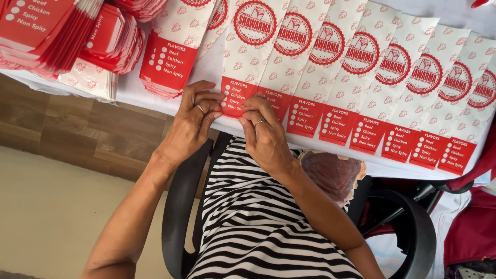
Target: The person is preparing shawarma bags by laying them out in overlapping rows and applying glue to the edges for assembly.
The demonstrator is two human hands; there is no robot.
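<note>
Both hands (230,121) on leftmost paper sleeve (247,57); overlapping row (392,98) right, stacks (62,36) perhaps left.

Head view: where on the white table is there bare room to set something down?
Bare strips of the table: between the bag stacks and the left hand, and along the near edge below the fanned bags. Bags crowd everything else; both hands, the right hand too, press the leftmost fanned bag.

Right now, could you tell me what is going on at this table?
A seated person in a striped top has both hands on the red bottom edge of one paper bag. The left hand and right hand pinch it near the table edge. It heads a fanned row of overlapping bags running right. Stacks of finished bags lie at the left.
</note>
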